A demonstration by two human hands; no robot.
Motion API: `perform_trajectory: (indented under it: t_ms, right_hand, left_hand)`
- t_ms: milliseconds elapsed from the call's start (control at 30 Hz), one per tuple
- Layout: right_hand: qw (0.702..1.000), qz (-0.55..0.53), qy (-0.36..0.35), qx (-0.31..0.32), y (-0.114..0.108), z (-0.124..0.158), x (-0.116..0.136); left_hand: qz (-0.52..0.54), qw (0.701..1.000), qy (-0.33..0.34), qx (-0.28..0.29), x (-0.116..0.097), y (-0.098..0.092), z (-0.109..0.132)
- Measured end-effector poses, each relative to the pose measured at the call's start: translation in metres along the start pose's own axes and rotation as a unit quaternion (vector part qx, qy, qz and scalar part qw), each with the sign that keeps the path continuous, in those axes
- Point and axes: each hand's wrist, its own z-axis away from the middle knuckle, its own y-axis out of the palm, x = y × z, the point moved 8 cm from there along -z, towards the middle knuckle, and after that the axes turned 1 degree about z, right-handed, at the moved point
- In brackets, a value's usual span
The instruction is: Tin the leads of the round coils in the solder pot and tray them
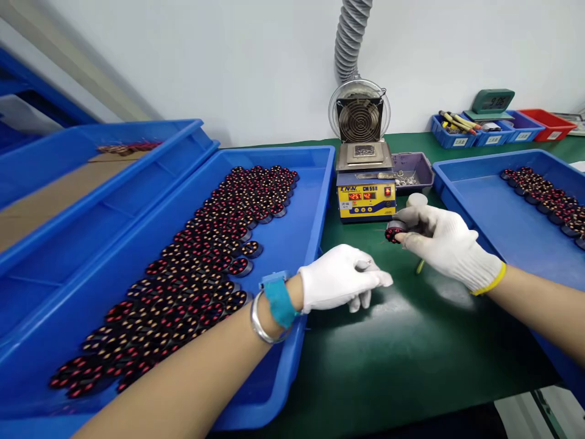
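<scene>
My right hand [445, 242], in a white glove, is closed round a small round coil part [393, 231] wound with red and black wire, held just in front of the yellow solder pot [365, 198]. A thin yellow-green tool tip [419, 266] pokes out under that hand. My left hand [340, 277], also gloved, hovers over the green mat [402, 347] with its fingers curled together; what they pinch, if anything, I cannot make out. A blue wrist strap [278, 299] and a metal bangle sit on my left wrist.
A large blue tray [292, 366] on the left holds several rows of the same coil parts [201, 268]. Another blue tray [493, 213] on the right holds a row of them. A fume fan and hose [359, 116] stand behind the pot, beside a purple dish [414, 171] and small bins [498, 131].
</scene>
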Motion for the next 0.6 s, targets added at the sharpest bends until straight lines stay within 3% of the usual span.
perform_trajectory:
  t_ms: [67,200,333,500,600]
  right_hand:
    - [0.992,-0.1,0.08,0.005,0.002,-0.004,-0.012]
    - [0.962,-0.212,0.167,0.037,0.013,-0.003,-0.021]
    - [0.964,-0.201,0.166,0.055,0.019,-0.001,-0.02]
    - [0.983,-0.133,0.116,0.042,0.019,-0.003,-0.018]
    - [0.985,-0.137,0.1,0.028,0.017,-0.003,-0.014]
  left_hand:
    - [-0.026,1.0,0.01,-0.006,0.002,-0.004,-0.001]
    - [-0.01,0.987,0.058,-0.15,0.001,-0.024,-0.005]
    - [0.017,0.984,0.05,-0.168,-0.001,-0.018,-0.007]
    - [0.092,0.988,0.06,-0.11,-0.01,-0.007,-0.006]
    - [0.144,0.967,0.109,-0.18,-0.016,-0.023,0.0]
